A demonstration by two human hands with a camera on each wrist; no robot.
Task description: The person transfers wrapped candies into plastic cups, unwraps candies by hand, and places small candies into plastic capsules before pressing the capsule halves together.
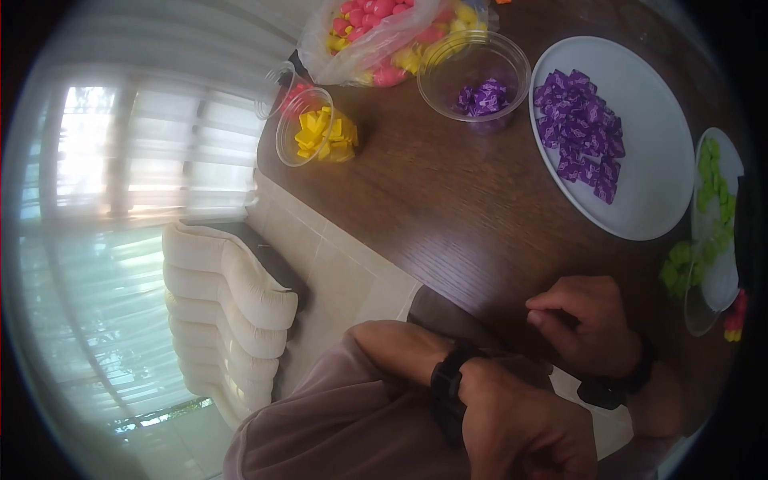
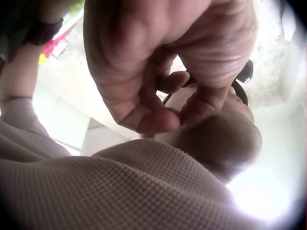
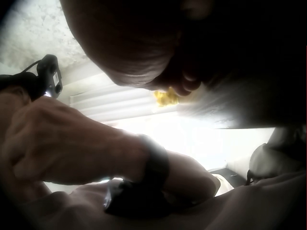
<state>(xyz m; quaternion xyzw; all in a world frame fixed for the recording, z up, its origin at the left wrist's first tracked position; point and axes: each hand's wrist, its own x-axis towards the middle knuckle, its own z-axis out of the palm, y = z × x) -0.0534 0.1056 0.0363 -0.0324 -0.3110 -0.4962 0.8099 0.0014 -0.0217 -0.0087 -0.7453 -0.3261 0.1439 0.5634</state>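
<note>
Brown, glossy wooden tabletop (image 1: 400, 180) spreads before us, and our right hand (image 1: 582, 326) is over its near edge, fingers loosely bent, thumb tip close to the forefinger; we cannot tell whether it touches the wood. Our left hand (image 1: 524, 420) hangs near our body with relaxed, curled fingers, its thumb tip beside the forefinger tip.

Beyond our right hand, small purple-wrapped square packets (image 1: 580, 128) lie heaped on a large white oval plate (image 1: 656, 152), well apart from our fingers. More such packets sit in a clear round plastic bowl (image 1: 448, 68) just beside that plate. Farther left, a clear plastic cup (image 1: 286, 146) contains yellow square packets (image 1: 332, 136), near a second clear cup with pink-red pieces. A translucent plastic bag (image 1: 316, 40) bulges with pink and yellow balls. To the right, bright green pieces (image 1: 712, 180) lie on a narrow white dish (image 1: 725, 280).
</note>
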